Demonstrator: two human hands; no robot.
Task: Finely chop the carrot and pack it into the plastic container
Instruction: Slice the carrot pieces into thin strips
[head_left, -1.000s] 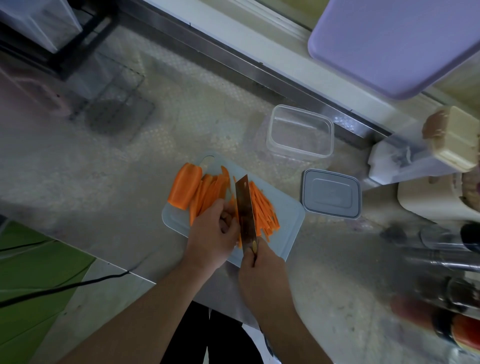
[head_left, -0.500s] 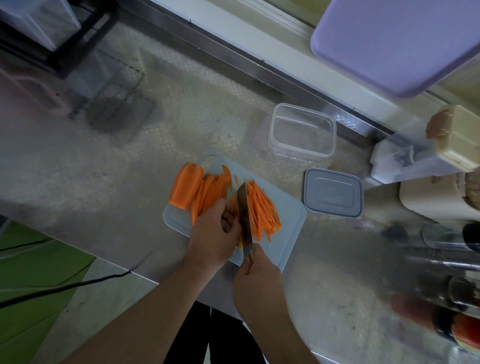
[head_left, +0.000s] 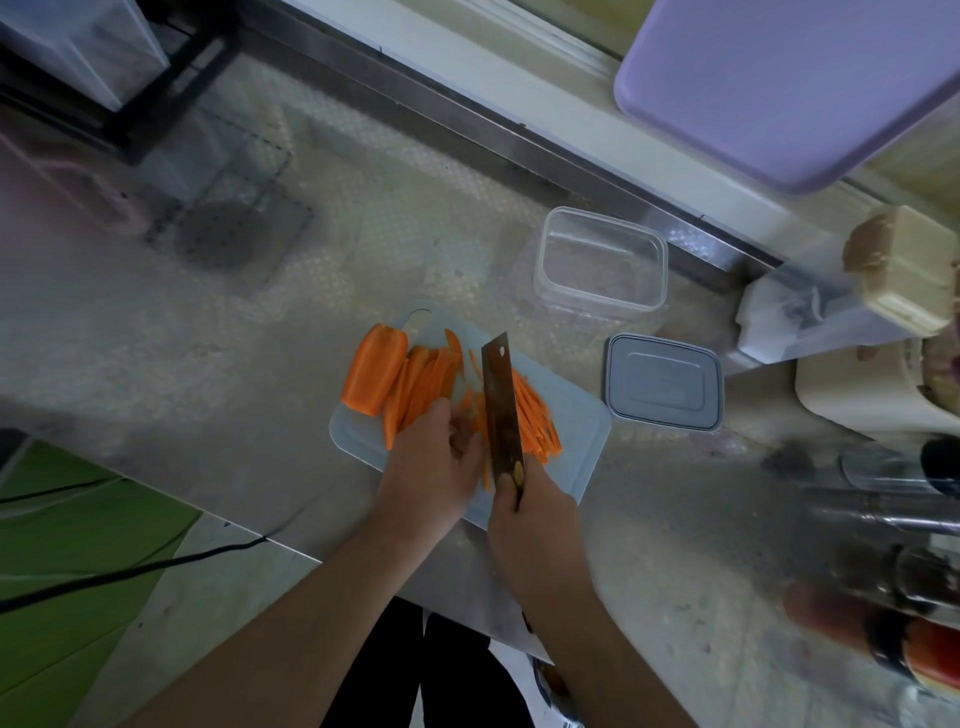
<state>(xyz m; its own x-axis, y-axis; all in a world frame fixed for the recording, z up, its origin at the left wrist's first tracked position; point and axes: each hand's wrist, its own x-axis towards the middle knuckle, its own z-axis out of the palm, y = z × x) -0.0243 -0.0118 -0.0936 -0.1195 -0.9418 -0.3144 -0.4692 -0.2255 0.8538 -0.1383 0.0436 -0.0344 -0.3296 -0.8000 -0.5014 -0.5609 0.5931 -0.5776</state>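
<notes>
**Knife working close to the fingers**

The right hand (head_left: 535, 525) is gripping the knife (head_left: 501, 405) by its handle, and the left hand (head_left: 428, 470) is curling over the carrot slices (head_left: 423, 387) on the cutting board (head_left: 576, 431), right beside the blade. A slipping slice could be drawing the fingertips under the edge. Thin orange strips (head_left: 535, 423) are piling up right of the blade; an uncut chunk (head_left: 373, 376) is lying far left. The container (head_left: 602, 260) is sitting open behind the board.

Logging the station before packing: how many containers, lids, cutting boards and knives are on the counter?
Clear plastic container: 1
Grey lid: 1
Cutting board: 1
Knife: 1
Total: 4
</notes>
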